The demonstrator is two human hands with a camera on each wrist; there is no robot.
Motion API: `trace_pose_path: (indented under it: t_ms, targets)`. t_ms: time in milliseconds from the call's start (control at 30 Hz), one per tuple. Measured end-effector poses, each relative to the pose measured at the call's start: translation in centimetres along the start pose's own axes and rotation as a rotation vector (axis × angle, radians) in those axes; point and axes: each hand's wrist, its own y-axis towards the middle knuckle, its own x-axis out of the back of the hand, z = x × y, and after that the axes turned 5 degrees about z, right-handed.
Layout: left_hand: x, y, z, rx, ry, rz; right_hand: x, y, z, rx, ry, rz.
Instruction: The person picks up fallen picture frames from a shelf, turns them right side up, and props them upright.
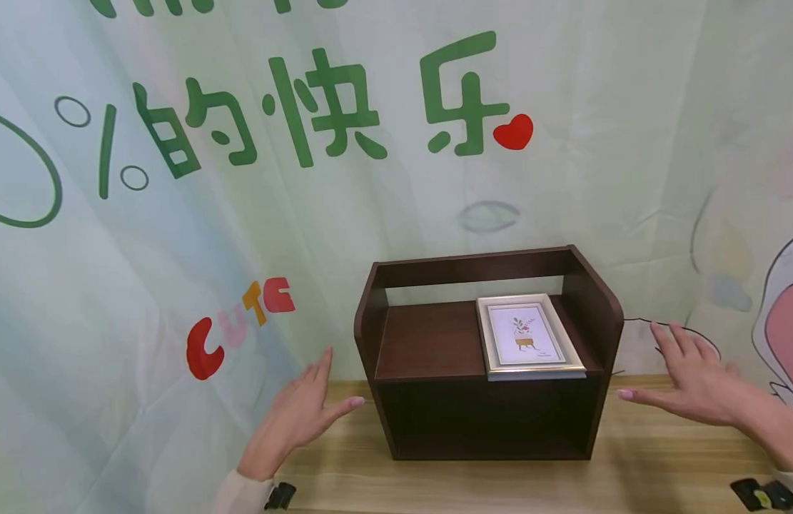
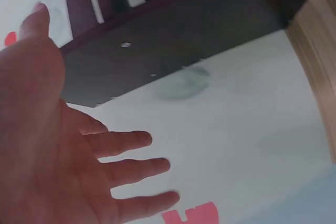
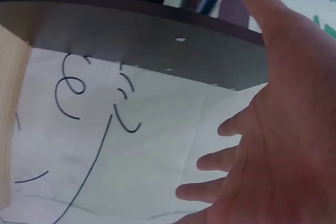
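The left hand (image 1: pixel 300 417) is spread, palm toward the shelf (image 1: pixel 428 343), just beside its left wall and not touching it. The right hand (image 1: pixel 692 378) is spread likewise off the right wall. Between them the shelf stands on the tabletop (image 1: pixel 659 464), ungripped; a frame (image 1: pixel 527 335) lies flat on its upper board. Taking hold is, I judge, still to come.

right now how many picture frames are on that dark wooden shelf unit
1: a silver-edged picture frame lying flat on the right of the dark brown wooden shelf unit's upper shelf; lower compartment is too dark to tell.
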Motion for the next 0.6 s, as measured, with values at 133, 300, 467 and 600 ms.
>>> trace_pose_path:
  t_ms: [133,300,467,600]
  targets:
    - [0.4,-0.6,-0.6,-0.013,-0.054,-0.031,0.5,-0.4,0.4,0.055,0.010,-0.031]
    - [1.2,-1.4,-1.9,0.010,-0.095,-0.069,0.9,-1.0,0.9,0.073,0.055,-0.044]
    - [2.2,-2.5,-3.7,-0.026,-0.130,-0.119,1.6,-1.7,1.9,0.099,0.079,-0.102]
    - [2.9,-3.2,-5.3,-0.119,-0.206,-0.160,2.4,-2.2,3.3,0.120,0.091,-0.167]
